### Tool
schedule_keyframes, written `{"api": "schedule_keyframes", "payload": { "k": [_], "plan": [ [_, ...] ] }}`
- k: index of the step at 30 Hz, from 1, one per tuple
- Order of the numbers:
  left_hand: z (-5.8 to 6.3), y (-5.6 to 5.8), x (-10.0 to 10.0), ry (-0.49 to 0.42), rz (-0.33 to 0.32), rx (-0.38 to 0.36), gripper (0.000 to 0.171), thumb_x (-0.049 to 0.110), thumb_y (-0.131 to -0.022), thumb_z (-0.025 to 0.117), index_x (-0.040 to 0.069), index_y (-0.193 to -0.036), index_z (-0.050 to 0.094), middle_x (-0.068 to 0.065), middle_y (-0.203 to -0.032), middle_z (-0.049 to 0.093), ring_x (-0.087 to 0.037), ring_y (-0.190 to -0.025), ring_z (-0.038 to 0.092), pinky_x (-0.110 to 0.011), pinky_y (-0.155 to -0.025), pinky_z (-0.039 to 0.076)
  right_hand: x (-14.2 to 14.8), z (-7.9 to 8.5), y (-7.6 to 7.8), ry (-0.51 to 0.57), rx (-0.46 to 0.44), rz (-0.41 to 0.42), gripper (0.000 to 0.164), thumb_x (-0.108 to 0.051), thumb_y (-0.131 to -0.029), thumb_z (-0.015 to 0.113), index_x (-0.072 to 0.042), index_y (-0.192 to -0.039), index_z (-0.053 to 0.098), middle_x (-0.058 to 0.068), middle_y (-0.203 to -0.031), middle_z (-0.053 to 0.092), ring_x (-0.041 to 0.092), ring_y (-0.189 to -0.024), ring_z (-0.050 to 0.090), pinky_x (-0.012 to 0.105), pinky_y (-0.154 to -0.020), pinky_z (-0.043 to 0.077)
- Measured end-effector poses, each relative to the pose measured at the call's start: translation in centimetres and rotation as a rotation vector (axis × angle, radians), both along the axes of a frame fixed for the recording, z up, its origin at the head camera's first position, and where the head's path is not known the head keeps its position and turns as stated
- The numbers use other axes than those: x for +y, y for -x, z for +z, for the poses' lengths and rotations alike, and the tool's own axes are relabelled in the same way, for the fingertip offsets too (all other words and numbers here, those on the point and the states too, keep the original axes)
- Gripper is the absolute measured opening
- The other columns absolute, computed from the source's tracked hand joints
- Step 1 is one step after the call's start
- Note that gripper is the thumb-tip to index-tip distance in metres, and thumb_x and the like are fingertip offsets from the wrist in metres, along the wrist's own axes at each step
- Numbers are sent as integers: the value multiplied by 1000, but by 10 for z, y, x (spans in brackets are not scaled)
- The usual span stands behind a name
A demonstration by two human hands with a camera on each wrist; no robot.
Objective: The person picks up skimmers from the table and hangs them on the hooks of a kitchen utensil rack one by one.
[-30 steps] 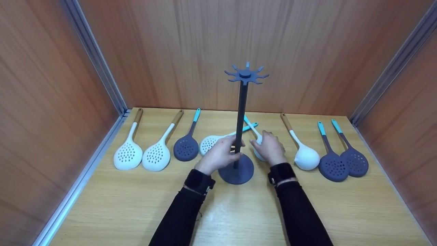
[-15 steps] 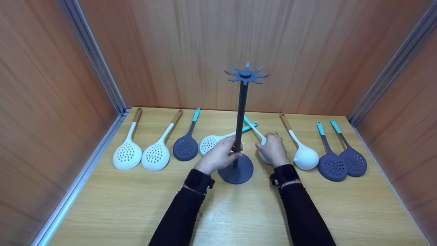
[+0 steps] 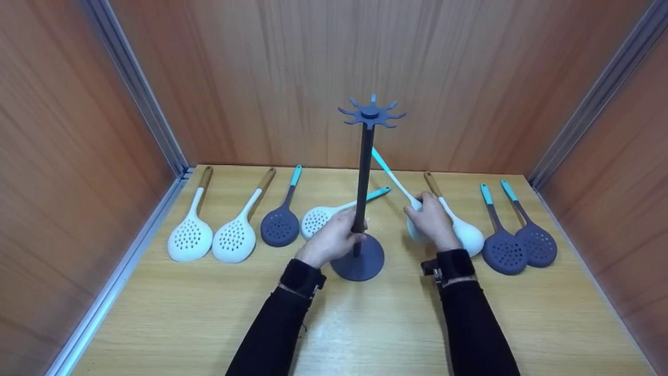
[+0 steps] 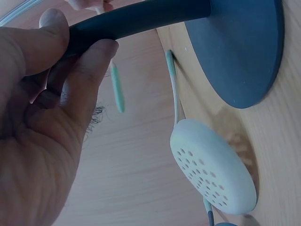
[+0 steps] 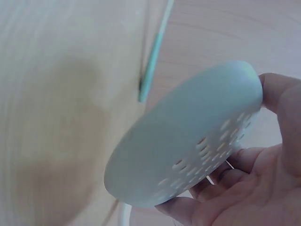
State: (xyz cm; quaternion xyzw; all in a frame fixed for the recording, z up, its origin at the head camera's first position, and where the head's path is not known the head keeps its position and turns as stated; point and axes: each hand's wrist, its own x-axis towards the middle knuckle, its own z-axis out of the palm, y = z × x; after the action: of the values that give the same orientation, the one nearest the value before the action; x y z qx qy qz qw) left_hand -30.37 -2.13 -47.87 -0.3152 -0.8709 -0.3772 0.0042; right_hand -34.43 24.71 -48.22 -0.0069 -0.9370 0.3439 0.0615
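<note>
My left hand [image 3: 334, 237] holds the pole of a dark utensil stand [image 3: 364, 172], low down above its round base. In the left wrist view, thumb and fingers pinch that pole [image 4: 141, 21]. On the other side of the stand, my right hand [image 3: 433, 222] grips a white skimmer [image 3: 397, 183] with a turquoise handle by its head. The right wrist view shows the perforated head [image 5: 183, 132] between thumb and fingers, off the table. Its handle slants up toward the pole, its tip close behind it. Another white skimmer [image 3: 315, 222] with a turquoise handle lies behind my left hand.
Left lie two white skimmers [image 3: 190, 240] [image 3: 235, 240] with brown handles and a dark skimmer [image 3: 280, 227]. Right are a white ladle [image 3: 467, 235], partly behind my right hand, and two overlapping dark skimmers [image 3: 503, 253] [image 3: 540, 245]. Wooden panels [image 3: 313, 68] enclose the table [image 3: 209, 313].
My right hand has closed on the white skimmer, lifted it off the table and shifted right, toward the ladle. My left hand has stayed on the pole.
</note>
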Motion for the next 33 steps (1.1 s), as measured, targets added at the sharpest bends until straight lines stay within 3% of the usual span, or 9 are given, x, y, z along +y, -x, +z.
{"api": "schedule_keyframes", "payload": {
  "k": [5,13,23,28,33],
  "plan": [
    [1,0,-1,-5,3,-2,14,16,-91,68,19,-101,60,7,-97,58,-6,-93,57,-24,-78,51,6,14,-3,85,15,14,43,-28,-92,58,0,-124,53,18,-122,53,31,-113,51,47,-100,42],
    [-3,2,-2,51,10,-40,18,17,-91,68,10,-107,62,7,-95,60,-7,-89,60,-24,-76,52,11,30,-8,121,59,24,33,-19,-94,56,-1,-122,53,15,-118,52,30,-109,51,47,-99,43],
    [-7,2,-1,76,29,-86,12,15,-91,68,19,-100,60,7,-92,61,-8,-85,61,-25,-73,53,10,41,-13,165,85,22,28,-10,-98,50,-3,-125,53,13,-119,52,29,-111,51,46,-99,44],
    [-7,2,0,87,42,-106,12,18,-91,68,22,-99,60,8,-92,61,-7,-86,61,-25,-74,53,9,40,-13,160,145,30,24,-7,-100,47,-4,-122,55,12,-112,59,27,-109,55,44,-96,45],
    [-9,2,0,89,38,-110,12,17,-91,68,21,-100,60,7,-92,61,-7,-86,61,-26,-74,53,9,38,-13,185,200,37,29,-5,-100,45,-10,-128,52,9,-108,63,27,-110,57,46,-97,45]
  ]
}}
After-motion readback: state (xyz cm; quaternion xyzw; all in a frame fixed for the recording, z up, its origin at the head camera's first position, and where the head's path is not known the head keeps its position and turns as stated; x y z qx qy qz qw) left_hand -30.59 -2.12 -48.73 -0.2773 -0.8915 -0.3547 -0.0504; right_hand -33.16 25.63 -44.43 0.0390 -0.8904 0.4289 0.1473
